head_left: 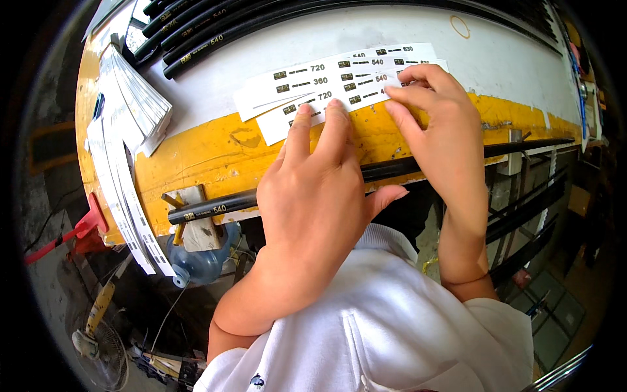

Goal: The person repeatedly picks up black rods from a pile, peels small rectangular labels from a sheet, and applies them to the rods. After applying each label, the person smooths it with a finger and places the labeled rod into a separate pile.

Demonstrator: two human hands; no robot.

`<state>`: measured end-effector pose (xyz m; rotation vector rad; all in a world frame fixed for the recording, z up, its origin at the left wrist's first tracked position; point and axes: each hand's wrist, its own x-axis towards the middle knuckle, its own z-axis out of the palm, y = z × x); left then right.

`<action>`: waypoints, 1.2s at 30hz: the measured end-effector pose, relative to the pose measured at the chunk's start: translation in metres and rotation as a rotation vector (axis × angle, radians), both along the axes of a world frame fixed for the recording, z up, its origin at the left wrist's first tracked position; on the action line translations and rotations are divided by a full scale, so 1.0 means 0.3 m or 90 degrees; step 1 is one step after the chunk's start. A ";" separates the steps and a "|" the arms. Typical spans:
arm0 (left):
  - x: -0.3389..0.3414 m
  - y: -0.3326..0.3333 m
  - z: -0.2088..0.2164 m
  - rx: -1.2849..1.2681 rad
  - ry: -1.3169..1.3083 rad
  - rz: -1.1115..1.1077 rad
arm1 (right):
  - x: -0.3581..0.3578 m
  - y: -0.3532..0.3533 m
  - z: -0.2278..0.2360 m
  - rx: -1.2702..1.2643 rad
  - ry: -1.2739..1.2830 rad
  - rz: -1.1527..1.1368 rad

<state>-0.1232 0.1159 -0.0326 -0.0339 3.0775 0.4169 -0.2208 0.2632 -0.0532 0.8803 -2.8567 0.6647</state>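
White printed label strips (261, 91) lie overlapped, slightly fanned, on the worktable. My left hand (313, 176) rests over them, its index and middle fingertips pressing on the front label strip (367, 98) and its thumb stuck out to the side. At the right end of that strip, my right hand (447, 117) pinches it between thumb and index finger; the other fingers are curled. Beneath both hands, a long black tube (235, 202) with small gold print runs along the table's front edge. My left hand hides part of it.
Several black tubes (202, 51) lie at the back. A thick stack of paper strips (134, 98) sits at left, with long strips (121, 176) hanging over the edge. A block with pegs (199, 228) supports the tube. Below are a blue water bottle (202, 261) and a fan (101, 353).
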 end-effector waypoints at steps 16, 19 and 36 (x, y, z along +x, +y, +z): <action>0.001 -0.007 -0.003 0.017 0.014 0.001 | -0.099 -0.013 -0.043 -0.051 -0.104 -0.058; 0.002 -0.006 -0.005 0.018 0.018 0.000 | -0.091 -0.005 -0.026 -0.131 -0.181 -0.048; 0.119 -0.087 0.098 0.609 0.255 0.147 | 0.158 0.008 0.221 -0.559 -0.498 0.065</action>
